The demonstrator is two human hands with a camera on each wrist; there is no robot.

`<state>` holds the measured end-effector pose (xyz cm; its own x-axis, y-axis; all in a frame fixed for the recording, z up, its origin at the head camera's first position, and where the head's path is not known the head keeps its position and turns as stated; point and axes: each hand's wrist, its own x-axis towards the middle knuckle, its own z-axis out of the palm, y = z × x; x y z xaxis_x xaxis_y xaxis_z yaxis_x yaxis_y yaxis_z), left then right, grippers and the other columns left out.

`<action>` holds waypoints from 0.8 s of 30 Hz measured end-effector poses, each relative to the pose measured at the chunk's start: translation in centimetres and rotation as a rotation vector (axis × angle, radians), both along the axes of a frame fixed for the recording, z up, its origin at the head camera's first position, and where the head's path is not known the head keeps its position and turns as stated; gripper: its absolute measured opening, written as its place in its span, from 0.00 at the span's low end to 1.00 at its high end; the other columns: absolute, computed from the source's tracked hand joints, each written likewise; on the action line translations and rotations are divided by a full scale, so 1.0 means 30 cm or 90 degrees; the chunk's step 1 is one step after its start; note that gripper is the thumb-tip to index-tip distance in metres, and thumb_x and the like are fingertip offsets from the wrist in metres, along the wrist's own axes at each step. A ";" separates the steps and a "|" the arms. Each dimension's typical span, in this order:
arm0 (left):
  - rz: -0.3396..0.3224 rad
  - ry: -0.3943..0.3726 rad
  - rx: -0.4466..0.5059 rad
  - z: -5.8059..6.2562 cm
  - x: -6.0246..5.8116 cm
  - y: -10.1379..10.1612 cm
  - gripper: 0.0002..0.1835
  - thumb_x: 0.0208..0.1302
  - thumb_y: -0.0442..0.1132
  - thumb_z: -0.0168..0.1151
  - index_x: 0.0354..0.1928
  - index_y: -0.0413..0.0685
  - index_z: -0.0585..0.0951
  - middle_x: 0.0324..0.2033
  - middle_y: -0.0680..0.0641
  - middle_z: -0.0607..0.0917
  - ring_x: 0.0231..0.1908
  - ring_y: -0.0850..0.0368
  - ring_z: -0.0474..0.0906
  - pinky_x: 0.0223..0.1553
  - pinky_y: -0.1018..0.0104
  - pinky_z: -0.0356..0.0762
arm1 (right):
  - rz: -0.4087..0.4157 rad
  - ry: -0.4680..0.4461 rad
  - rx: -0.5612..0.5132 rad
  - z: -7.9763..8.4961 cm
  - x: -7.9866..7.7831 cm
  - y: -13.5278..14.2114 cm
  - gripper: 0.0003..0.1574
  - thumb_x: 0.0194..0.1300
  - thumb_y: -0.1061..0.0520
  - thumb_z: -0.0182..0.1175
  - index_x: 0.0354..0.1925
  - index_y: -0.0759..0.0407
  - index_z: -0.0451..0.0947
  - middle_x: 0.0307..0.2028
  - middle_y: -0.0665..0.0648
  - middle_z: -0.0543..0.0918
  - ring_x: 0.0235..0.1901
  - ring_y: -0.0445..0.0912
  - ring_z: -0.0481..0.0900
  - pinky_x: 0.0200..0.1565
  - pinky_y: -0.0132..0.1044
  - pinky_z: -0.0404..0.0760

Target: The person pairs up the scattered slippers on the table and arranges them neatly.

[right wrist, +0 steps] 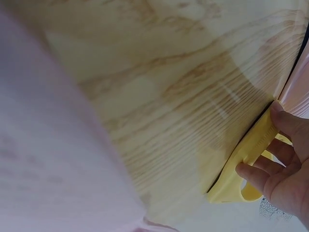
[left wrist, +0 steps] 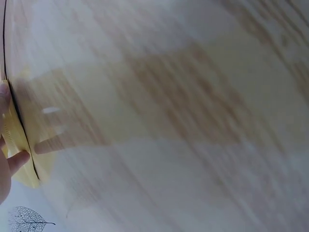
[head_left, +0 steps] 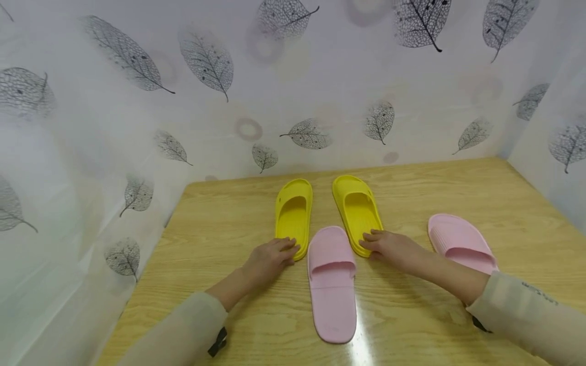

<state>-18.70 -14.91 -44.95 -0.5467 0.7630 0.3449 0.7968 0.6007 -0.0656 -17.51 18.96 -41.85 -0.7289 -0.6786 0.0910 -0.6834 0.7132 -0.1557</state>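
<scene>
Two yellow slippers lie toe-away on the wooden tabletop, the left one [head_left: 293,216] nearly straight and the right one [head_left: 359,211] angled. My left hand [head_left: 270,259] holds the heel of the left yellow slipper; the left wrist view catches only its fingers [left wrist: 18,162] at the edge. At the heel of the other yellow slipper [right wrist: 246,150], my right hand [right wrist: 285,169] grips with the thumb by the heel end and fingers along the side and over the footbed. Between the two hands a pink slipper [head_left: 333,300] lies with its toe between the yellow heels.
A second pink slipper [head_left: 458,239] lies right of my right hand, partly hidden by the forearm. The glossy wooden tabletop [head_left: 220,213] meets leaf-printed sheeting [head_left: 320,96] at the back and both sides.
</scene>
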 end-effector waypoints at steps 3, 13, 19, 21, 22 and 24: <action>0.000 -0.003 -0.001 0.002 -0.001 0.002 0.16 0.60 0.43 0.64 0.51 0.49 0.83 0.50 0.46 0.83 0.50 0.51 0.80 0.48 0.61 0.80 | -0.003 -0.009 0.001 0.000 -0.002 -0.001 0.20 0.57 0.62 0.64 0.49 0.63 0.81 0.50 0.68 0.81 0.51 0.64 0.77 0.51 0.55 0.77; 0.004 -0.008 0.001 0.007 0.001 0.007 0.16 0.61 0.42 0.64 0.51 0.48 0.83 0.51 0.46 0.83 0.50 0.51 0.80 0.49 0.61 0.79 | -0.002 -0.044 0.001 0.013 -0.023 -0.012 0.21 0.55 0.58 0.66 0.49 0.62 0.82 0.50 0.67 0.81 0.51 0.64 0.78 0.50 0.53 0.78; 0.000 -0.011 0.027 -0.008 -0.007 0.006 0.17 0.61 0.41 0.64 0.51 0.47 0.83 0.51 0.45 0.83 0.51 0.51 0.80 0.50 0.60 0.78 | 0.000 -0.065 0.004 0.020 -0.039 -0.015 0.23 0.55 0.57 0.66 0.50 0.63 0.81 0.51 0.68 0.80 0.52 0.64 0.77 0.50 0.54 0.77; -0.002 -0.010 0.031 -0.009 -0.010 0.008 0.17 0.60 0.42 0.64 0.51 0.47 0.83 0.51 0.45 0.83 0.51 0.51 0.80 0.50 0.60 0.78 | -0.001 -0.068 0.007 0.021 -0.041 -0.013 0.23 0.55 0.57 0.66 0.50 0.63 0.81 0.51 0.68 0.80 0.52 0.64 0.77 0.50 0.54 0.78; -0.003 -0.010 0.032 -0.010 -0.012 0.009 0.17 0.60 0.42 0.64 0.51 0.47 0.82 0.51 0.45 0.83 0.51 0.51 0.80 0.50 0.60 0.78 | -0.004 -0.071 0.009 0.022 -0.042 -0.013 0.23 0.55 0.56 0.66 0.50 0.62 0.81 0.52 0.67 0.80 0.52 0.64 0.77 0.50 0.54 0.77; -0.003 -0.010 0.033 -0.010 -0.015 0.011 0.17 0.60 0.42 0.64 0.51 0.47 0.82 0.51 0.46 0.83 0.51 0.51 0.80 0.50 0.60 0.79 | -0.004 -0.071 0.013 0.023 -0.045 -0.011 0.24 0.55 0.56 0.66 0.50 0.62 0.81 0.52 0.67 0.80 0.52 0.64 0.77 0.49 0.54 0.78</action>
